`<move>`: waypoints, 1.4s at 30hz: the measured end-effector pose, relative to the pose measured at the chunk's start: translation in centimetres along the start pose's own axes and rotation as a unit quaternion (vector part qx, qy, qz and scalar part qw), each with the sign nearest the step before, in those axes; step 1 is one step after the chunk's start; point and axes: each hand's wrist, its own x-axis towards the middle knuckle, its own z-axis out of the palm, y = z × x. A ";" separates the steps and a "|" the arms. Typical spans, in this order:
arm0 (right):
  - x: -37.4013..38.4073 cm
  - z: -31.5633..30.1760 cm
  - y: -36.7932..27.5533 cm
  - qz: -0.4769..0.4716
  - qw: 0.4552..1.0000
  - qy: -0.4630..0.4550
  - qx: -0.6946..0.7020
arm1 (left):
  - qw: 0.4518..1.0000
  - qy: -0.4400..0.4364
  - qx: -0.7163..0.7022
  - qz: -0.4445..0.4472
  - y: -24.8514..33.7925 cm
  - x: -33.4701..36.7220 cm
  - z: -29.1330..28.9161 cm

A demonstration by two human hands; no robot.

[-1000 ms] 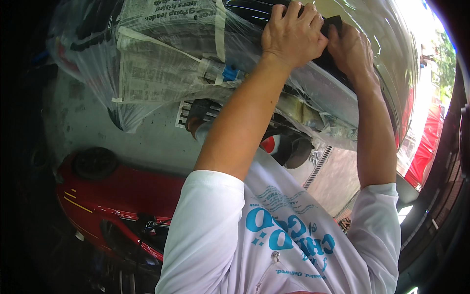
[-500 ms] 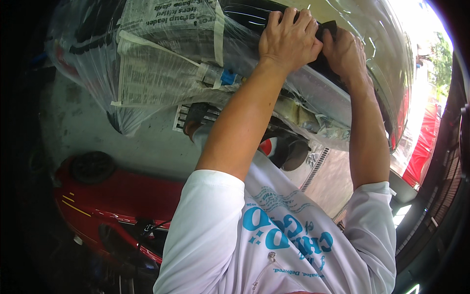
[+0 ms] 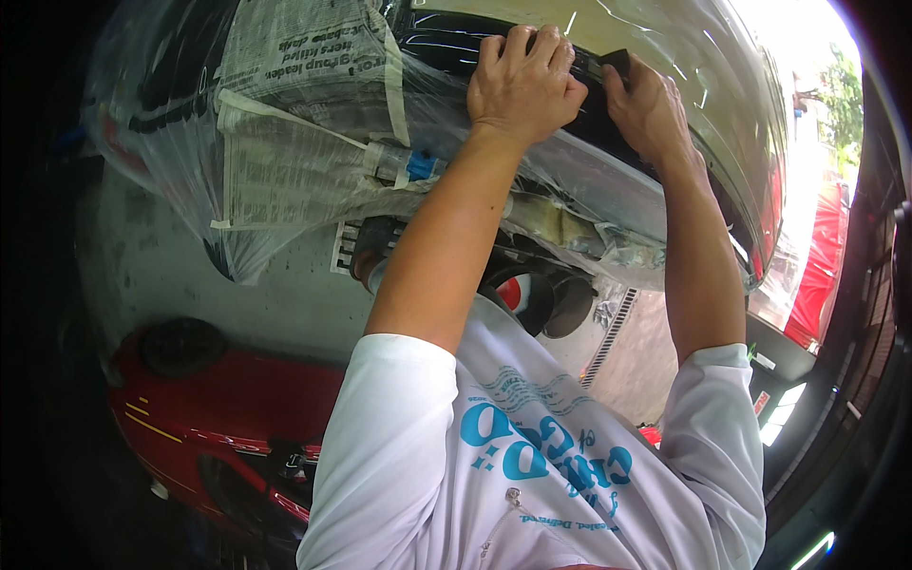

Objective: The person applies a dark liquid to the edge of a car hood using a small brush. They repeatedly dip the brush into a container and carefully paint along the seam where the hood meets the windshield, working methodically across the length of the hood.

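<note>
A glossy black trim panel (image 3: 445,36) runs along the edge of a car body (image 3: 703,57) under clear plastic film. My left hand (image 3: 527,90) lies over this panel with its fingers curled in; what is under the fingertips is hidden. Just to its right, my right hand (image 3: 651,112) is closed, thumb against fingers, on a small dark piece (image 3: 617,63) that stands up from the panel's edge. Whether that piece is loose or part of the trim, I cannot tell.
Taped newspaper (image 3: 290,157) and clear plastic sheeting (image 3: 176,123) cover the left part of the car. A blue-banded roll or bottle (image 3: 420,166) lies against the paper. Behind me at lower left stands a red car (image 3: 228,389). A floor grating (image 3: 608,334) shows below.
Both hands appear farther left in the view, and the car and its covering have shifted the same way. Both hands keep their closed shape at the trim.
</note>
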 end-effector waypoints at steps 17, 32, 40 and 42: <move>0.1 -0.3 0.6 -0.025 1.000 -0.011 0.002 | 1.000 -0.008 0.003 -0.003 0.3 0.2 -0.3; 0.7 -0.2 0.1 0.096 0.986 -0.048 -0.130 | 1.000 -0.011 -0.003 -0.002 -0.1 0.3 -0.5; 0.1 -1.0 -1.0 0.010 0.998 -0.029 -0.051 | 1.000 -0.001 -0.012 -0.003 0.3 0.2 -0.6; 0.7 -0.5 -0.8 -0.021 0.997 -0.009 -0.068 | 1.000 0.001 -0.008 0.000 0.2 0.2 -0.4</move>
